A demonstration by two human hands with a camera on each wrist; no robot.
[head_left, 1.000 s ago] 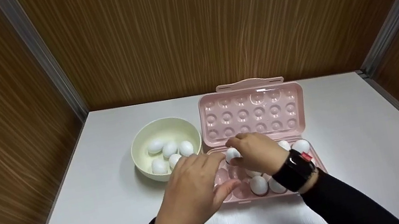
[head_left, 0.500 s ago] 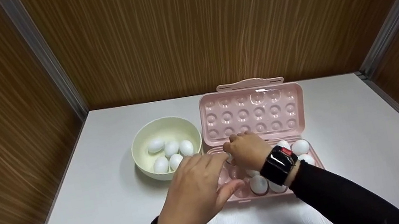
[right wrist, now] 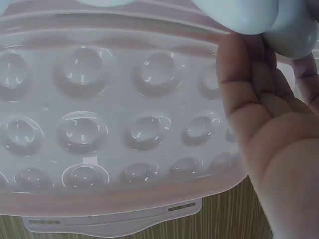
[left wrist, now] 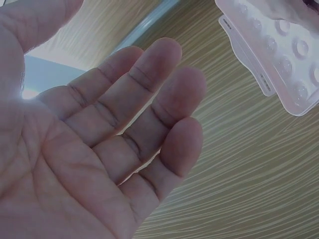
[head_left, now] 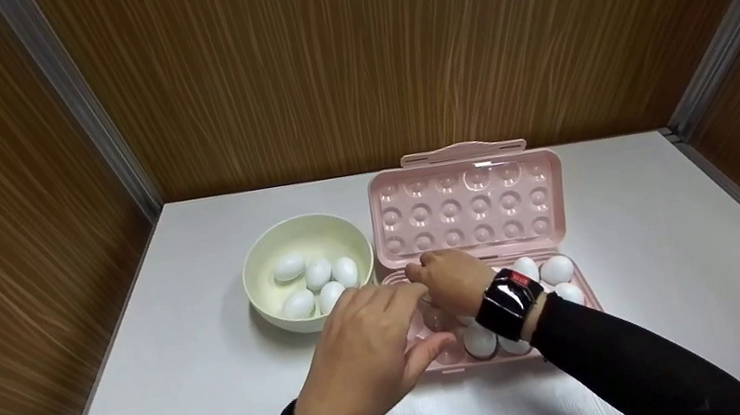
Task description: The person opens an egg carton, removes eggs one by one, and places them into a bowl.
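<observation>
Over the counter [head_left: 176,401], the right hand [head_left: 458,283] grips an egg [right wrist: 299,32] at the back left of the box [head_left: 468,221], while the left hand [head_left: 358,358], fingers loosely outstretched, hangs near its front left.

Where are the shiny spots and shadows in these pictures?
Head view: bright glints on the right wrist's black band, a soft shadow on the table left of the bowl; right wrist view: lots of little shiny spots on the pink lid; left wrist view: white glare beside the left hand.
</observation>
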